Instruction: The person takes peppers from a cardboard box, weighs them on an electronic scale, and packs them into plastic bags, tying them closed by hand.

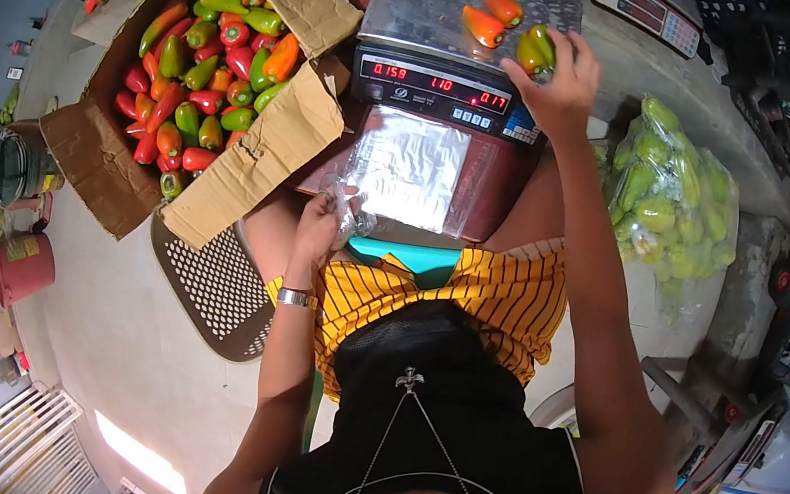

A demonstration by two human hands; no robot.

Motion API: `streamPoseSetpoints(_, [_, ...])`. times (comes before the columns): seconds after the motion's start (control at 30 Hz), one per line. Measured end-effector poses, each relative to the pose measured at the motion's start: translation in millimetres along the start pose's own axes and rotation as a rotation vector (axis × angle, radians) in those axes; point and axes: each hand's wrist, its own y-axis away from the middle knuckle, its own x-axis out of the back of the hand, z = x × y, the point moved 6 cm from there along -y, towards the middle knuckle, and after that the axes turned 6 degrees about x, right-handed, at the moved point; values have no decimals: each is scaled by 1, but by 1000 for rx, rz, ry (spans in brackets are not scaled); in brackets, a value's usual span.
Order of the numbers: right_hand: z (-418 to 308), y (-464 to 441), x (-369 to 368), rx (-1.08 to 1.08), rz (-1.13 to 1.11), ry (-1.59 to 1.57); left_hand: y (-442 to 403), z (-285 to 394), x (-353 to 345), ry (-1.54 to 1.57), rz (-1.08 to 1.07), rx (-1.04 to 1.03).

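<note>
My left hand (318, 226) is closed on a crumpled clear plastic bag (351, 217), in front of the scale's left side. Beside it, a flat stack of shiny clear bags (412, 171) lies below the scale's display. My right hand (564, 84) is at the front right edge of the digital scale (418, 8), thumb and fingers spread around green peppers (537, 49). Whether the fingers press on them I cannot tell. Two orange peppers (488, 20) lie on the metal pan just left of that hand. The red display (435, 82) reads 0.159, 1.10 and 0.17.
An open cardboard box (258, 142) full of red, green and orange peppers stands on the left. A clear bag of pale green vegetables (669, 200) sits at right. Below the box is a perforated brown plastic piece (216, 288). Another scale (645, 11) stands at the back right.
</note>
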Motion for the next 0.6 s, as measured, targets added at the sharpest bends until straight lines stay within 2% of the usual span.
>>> streamPoseSetpoints(0.1, [10, -15, -29, -160, -256, 143, 0, -2, 4, 1, -7, -1])
streamPoseSetpoints(0.2, [24, -17, -40, -257, -482, 60, -2, -6, 8, -29, 13, -18])
streamPoseSetpoints(0.4, [20, 0, -30, -109, -251, -88, -4, -5, 5, -41, -9, -15])
streamPoseSetpoints(0.5, [5, 5, -25, -48, -252, 114, -5, -4, 6, -67, 2, -76])
streamPoseSetpoints(0.6, [16, 7, -29, -58, -240, -1, -2, -4, 6, -32, -24, -9])
